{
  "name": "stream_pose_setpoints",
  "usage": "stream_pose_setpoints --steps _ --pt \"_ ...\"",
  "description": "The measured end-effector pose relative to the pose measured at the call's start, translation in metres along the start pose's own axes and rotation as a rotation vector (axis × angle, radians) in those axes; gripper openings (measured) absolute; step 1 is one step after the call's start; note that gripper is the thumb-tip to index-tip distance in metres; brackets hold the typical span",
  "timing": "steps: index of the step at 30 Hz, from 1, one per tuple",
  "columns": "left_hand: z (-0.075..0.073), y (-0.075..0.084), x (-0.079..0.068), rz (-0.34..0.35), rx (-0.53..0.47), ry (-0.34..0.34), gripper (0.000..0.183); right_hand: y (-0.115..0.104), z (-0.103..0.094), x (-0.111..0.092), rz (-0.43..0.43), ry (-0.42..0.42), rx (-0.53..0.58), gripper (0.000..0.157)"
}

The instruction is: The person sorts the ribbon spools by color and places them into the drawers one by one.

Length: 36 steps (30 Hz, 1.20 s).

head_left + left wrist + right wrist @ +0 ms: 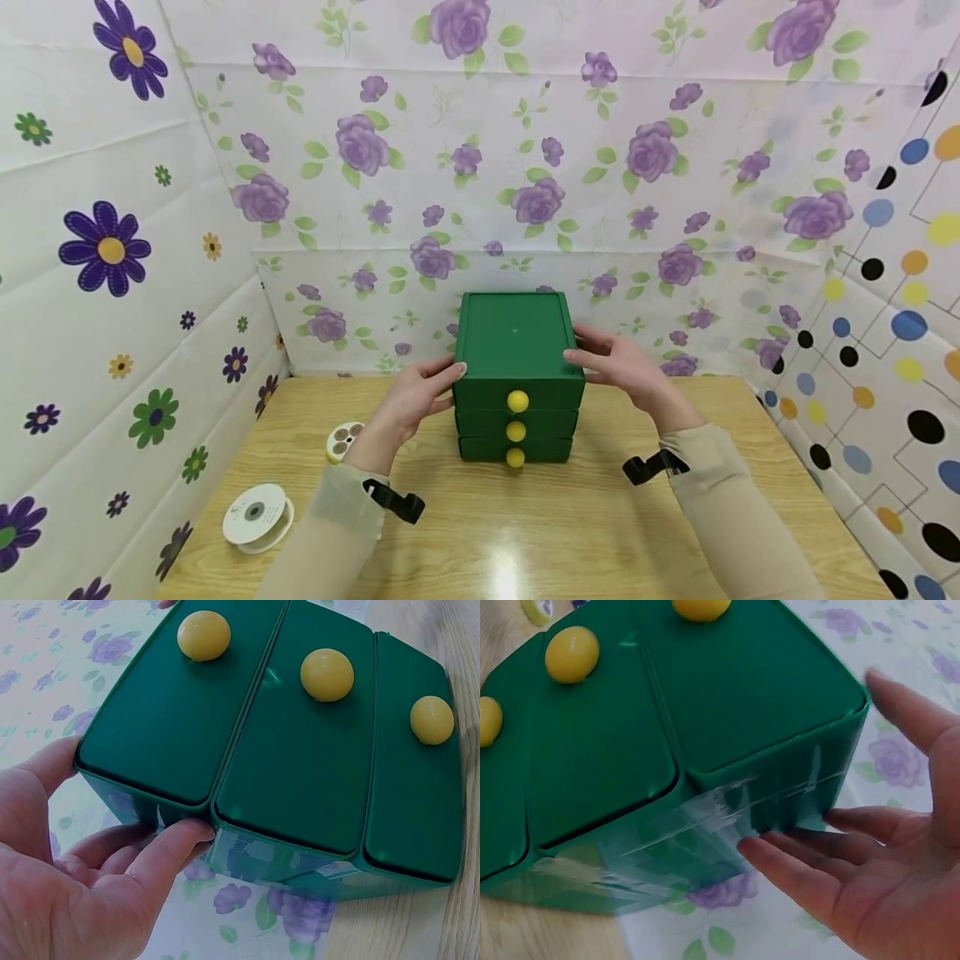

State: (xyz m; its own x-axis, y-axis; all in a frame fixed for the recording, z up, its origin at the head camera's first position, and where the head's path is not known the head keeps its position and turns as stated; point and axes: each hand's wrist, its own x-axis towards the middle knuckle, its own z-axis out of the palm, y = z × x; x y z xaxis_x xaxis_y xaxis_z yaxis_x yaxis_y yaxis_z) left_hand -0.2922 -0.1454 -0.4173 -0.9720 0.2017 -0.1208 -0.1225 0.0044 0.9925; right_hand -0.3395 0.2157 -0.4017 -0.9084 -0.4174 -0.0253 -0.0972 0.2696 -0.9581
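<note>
Touching green drawers (487, 393), two hands (411, 392) (628, 364), wooden table (510, 517), flowered backdrop (480, 200)

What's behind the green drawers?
Behind the green drawers, a white, flowery sheet shows above them and past both sides. The spot right behind them is covered, so I can't tell if anything else is there.

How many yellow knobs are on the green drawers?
3: the top knob, middle knob and bottom knob, one above another on the front of the green drawers. The back is hidden.
</note>
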Motion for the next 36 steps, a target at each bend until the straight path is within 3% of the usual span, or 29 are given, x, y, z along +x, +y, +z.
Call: stream_pose_setpoints --steps 6,16,23,30,33,36 --pt "0.0 -0.002 0.001 0.011 0.005 -0.002 0.069 -0.004 0.001 -0.005 0.0 -0.026 -0.036 0.09" --pt "-0.001 -0.007 0.002 0.016 -0.006 -0.002 0.07 -0.005 0.001 -0.005 0.034 -0.04 0.003 0.091" --pt "0.0 -0.008 0.001 0.027 0.0 0.035 0.071 -0.004 0.0 -0.003 0.059 -0.031 0.049 0.09" --pt "-0.002 -0.019 -0.006 0.09 -0.009 0.052 0.067 -0.004 0.002 -0.003 0.063 -0.033 0.088 0.089" --pt "-0.005 -0.025 -0.012 0.117 -0.027 0.083 0.062 -0.006 0.002 -0.005 0.072 -0.031 0.104 0.088" --pt "-0.008 -0.035 -0.017 0.132 -0.046 0.162 0.05 -0.007 0.001 -0.006 0.082 -0.026 0.118 0.086"
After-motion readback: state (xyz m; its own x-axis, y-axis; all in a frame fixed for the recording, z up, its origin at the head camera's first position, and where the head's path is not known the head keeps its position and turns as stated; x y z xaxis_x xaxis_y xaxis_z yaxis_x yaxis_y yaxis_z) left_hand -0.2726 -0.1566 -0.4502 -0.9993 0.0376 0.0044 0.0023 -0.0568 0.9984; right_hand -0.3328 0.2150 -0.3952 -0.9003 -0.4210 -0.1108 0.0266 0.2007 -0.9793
